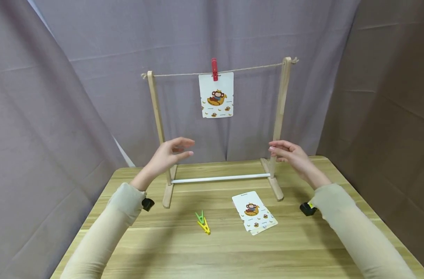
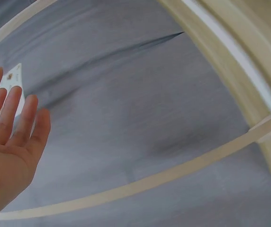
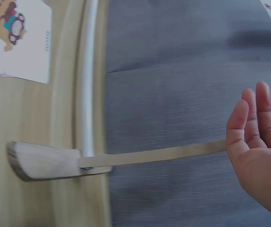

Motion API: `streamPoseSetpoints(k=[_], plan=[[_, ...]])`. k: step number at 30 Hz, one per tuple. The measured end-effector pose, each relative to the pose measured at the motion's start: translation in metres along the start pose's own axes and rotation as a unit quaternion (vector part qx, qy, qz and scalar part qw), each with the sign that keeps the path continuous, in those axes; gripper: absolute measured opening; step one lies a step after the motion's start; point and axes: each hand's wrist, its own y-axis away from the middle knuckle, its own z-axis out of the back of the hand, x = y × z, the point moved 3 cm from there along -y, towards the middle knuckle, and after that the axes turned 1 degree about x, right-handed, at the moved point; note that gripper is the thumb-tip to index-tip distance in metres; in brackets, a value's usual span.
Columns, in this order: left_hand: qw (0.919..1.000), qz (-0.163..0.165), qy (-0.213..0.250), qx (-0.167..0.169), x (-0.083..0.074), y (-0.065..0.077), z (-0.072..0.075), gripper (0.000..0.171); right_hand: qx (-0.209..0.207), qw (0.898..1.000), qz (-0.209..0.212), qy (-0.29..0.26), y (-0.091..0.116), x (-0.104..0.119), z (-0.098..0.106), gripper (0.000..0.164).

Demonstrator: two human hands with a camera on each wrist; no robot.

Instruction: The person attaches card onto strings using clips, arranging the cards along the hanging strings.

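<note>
A white card [image 1: 216, 106] with a monkey and banana print hangs from the string [image 1: 253, 68], held by a red clothespin [image 1: 214, 69]. My left hand [image 1: 166, 157] hovers by the frame's left post [image 1: 156, 108], its fingers relaxed and nothing in them. Across from it, my right hand [image 1: 291, 157] is raised near the right post [image 1: 281, 100], likewise holding nothing. Below, a small stack of similar cards [image 1: 251, 209] lies on the table. To its left, a green clothespin [image 1: 200, 216] touches a yellow clothespin [image 1: 204, 226].
The wooden stand has a white crossbar [image 1: 220, 178] low between its feet. Its right foot [image 1: 276, 189] and left foot [image 1: 168, 195] rest on the wooden table [image 1: 184, 255]. Grey curtains [image 1: 103, 89] hang close behind.
</note>
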Motion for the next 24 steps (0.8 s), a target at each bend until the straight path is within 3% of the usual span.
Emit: streamPoseSetpoints(k=[10,19,24], plan=[[0.9981,0.048,0.038,-0.006,0.028,0.021,-0.015,0.037,0.006,1.0,-0.007,-0.007,0.01,-0.023,-0.007,0.029],[0.9967,0.054,0.058,-0.019,0.043,0.033,-0.025,0.036,0.008,1.0,0.002,-0.014,0.012,-0.042,-0.012,0.032],[0.9958,0.056,0.07,-0.012,0.055,0.042,-0.036,0.035,0.008,1.0,-0.006,-0.016,0.019,-0.053,-0.015,0.048]])
